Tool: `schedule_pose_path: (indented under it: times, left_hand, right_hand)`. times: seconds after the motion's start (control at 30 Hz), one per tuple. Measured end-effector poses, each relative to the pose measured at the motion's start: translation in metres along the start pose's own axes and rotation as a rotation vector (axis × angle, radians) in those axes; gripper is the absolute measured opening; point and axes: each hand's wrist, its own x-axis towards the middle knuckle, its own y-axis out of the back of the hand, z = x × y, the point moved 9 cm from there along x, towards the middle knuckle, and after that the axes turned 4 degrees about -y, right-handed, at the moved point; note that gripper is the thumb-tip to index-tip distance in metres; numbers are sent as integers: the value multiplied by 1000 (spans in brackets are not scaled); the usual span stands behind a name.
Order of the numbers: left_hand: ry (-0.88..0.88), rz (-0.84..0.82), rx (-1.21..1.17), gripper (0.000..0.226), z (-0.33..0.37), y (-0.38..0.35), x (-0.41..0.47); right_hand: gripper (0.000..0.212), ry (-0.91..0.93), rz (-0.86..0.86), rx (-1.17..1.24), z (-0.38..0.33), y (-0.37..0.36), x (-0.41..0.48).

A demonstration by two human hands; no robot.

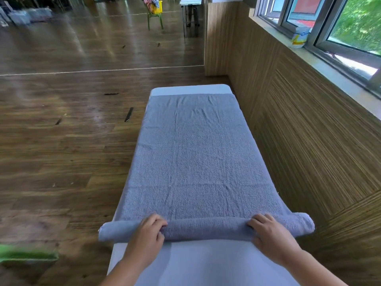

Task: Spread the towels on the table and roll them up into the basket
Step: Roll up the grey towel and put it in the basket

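While flat to the far edge of the table (206,263), rolled at its near end — grey towel (195,151). Gripped by curled left hand (147,234) and right hand (272,236). Label on sill tub (298,39) — blurred.

You're seeing this from your own head: one wide-angle view, tipped forward and down along the length of the table (206,263). Your left hand (147,232) and right hand (270,234) sit close at the bottom, forearms running out of frame. The towel (193,151) stretches away up the middle, the table's far end at mid-picture. The window (350,27) wall sweeps past on your right, the floor (61,141) opens wide on your left, and a chair (154,15) shows small at the top.
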Motion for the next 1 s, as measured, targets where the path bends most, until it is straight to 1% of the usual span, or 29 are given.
schedule_pose_path:
  times: [0.07, 0.1, 0.17, 0.2, 0.27, 0.3, 0.33, 0.4, 0.43, 0.47, 0.53, 0.57, 0.6, 0.67, 0.7, 0.77, 0.8, 0.87, 0.9, 1.0]
  left_hand:
    - [-45, -63, 86, 40, -1, -7, -7]
    - [-44, -93, 115, 44, -3, -10, -9]
    - [-40, -103, 144, 39, -6, -9, -9]
    - [-53, -92, 160, 32, -6, -7, -8]
    - [-86, -66, 188, 20, -2, -3, -6]
    - [-88, -61, 191, 15, -1, -2, -5]
    - [-82, -59, 192, 11, 0, 0, -3]
    - [-49, -58, 197, 11, 0, 2, 2]
    - [-21, -50, 192, 9, -2, 2, 5]
    - [16, -48, 174, 10, -4, 2, 7]
    - [73, -46, 120, 23, -10, 1, 9]
    - [64, -27, 102, 27, -9, 1, 9]
    - [34, -3, 93, 29, -7, 2, 8]
    - [-47, 23, 94, 31, 0, 2, 2]
    - [-74, 13, 111, 34, 2, 0, 0]
    - [-75, -49, 171, 43, 2, -5, -1]
    - [-61, -80, 194, 45, 1, -7, -1]
    - [-46, -96, 229, 37, 0, -8, 1]
    - [-51, -96, 249, 30, 1, -7, 3]
    - [-85, -75, 281, 15, 5, -1, 6]
  right_hand:
    - [22, 7, -12, -40, -2, -3, -4]
    - [18, 3, -11, -53, -2, -3, -3]
    - [4, 2, -29, -88, -3, -6, 0]
    - [9, -18, -65, -95, 0, -8, 3]
    - [30, -39, -126, -106, 5, -12, 5]
    - [36, -46, -146, -101, 6, -12, 7]
    - [41, -54, -160, -81, 7, -11, 8]
    - [49, -78, -149, -47, 6, -6, 13]
    - [49, -93, -145, -37, 5, -5, 15]
    - [43, -117, -126, -14, 5, -3, 17]
    - [13, -171, -64, 19, 6, 3, 17]
    - [10, -168, -30, 34, 6, 4, 17]
    - [15, -128, 8, 42, 3, 4, 15]
    - [19, -45, 15, 45, -2, 0, 9]
    - [25, -23, -10, 34, -6, -2, 6]
    - [35, 20, -37, -8, -9, -9, 5]
    - [33, 35, -32, -31, -9, -12, 7]
    - [11, 37, -36, -60, -10, -13, 12]
    - [6, 26, -48, -73, -8, -13, 15]
    - [25, 14, -91, -68, -10, -7, 18]
